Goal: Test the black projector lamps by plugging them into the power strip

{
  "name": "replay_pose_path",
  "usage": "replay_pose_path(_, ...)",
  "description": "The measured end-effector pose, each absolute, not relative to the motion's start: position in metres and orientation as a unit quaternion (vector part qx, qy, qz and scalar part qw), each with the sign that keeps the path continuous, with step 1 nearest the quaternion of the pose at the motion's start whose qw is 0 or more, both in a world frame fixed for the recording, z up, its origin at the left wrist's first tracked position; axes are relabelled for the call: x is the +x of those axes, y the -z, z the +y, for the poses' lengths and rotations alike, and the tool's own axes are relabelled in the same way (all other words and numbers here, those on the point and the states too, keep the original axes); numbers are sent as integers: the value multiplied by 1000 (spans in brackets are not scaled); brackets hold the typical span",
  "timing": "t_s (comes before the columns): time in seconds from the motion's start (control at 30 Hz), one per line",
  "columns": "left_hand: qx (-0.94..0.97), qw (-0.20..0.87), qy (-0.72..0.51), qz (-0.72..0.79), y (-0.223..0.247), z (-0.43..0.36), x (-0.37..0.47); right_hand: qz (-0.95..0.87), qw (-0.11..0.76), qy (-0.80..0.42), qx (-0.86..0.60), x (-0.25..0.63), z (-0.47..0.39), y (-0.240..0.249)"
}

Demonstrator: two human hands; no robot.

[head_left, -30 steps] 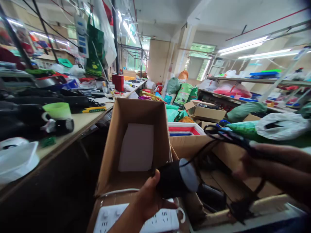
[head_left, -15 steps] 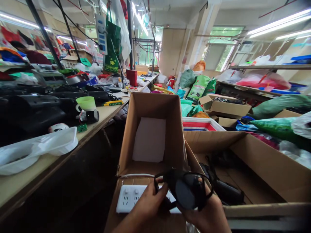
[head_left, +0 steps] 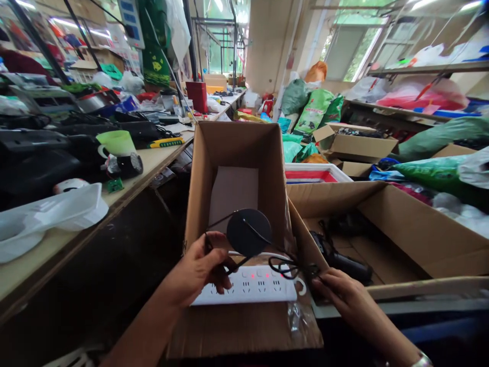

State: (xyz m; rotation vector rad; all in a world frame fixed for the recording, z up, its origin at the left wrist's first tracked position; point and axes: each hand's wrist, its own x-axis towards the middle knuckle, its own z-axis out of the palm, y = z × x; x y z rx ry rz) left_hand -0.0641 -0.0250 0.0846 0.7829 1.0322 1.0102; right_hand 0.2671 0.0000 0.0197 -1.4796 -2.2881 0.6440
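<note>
Pinching bundled cable (head_left: 301, 268) with right hand (head_left: 342, 290), grip narrow; left hand (head_left: 208, 262) curled round loop (head_left: 220, 221) of black round-faced device (head_left: 246, 239)

Black cord (head_left: 300, 268) in right hand (head_left: 346, 293)

Both hands (head_left: 202, 266) (head_left: 344, 289) are curled, held apart.

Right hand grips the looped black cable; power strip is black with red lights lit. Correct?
Not quite: the head view shows the power strip is white, not black. The right hand does grip the looped black cable, and red lights are lit.
</note>
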Motion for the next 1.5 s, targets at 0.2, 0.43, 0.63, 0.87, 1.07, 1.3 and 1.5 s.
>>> replay_pose_path(0.2,337,704,-447,436,-82,-24,-68,-797,222,-303,-473,220,11,-20)
replay_pose_path(0.43,323,700,-437,463,-65,-24,-76,-810,218,-353,-414,197,25,2)
replay_pose_path(0.63,319,699,-436,469,-50,-22,-78,-840,203,-333,-378,206,24,8)
replay_pose_path(0.87,316,698,-438,470,-40,-19,-79,-862,168,-334,-342,207,24,3)
replay_pose_path(1.07,303,683,-468,472,-25,-15,-77,-859,202,-319,-346,207,9,29)
replay_pose_path(1.3,298,653,-515,469,-10,-2,-70,-845,240,-350,-326,212,9,53)
replay_pose_path(1.5,306,646,-515,473,-14,-3,-63,-849,251,-357,-299,217,16,65)
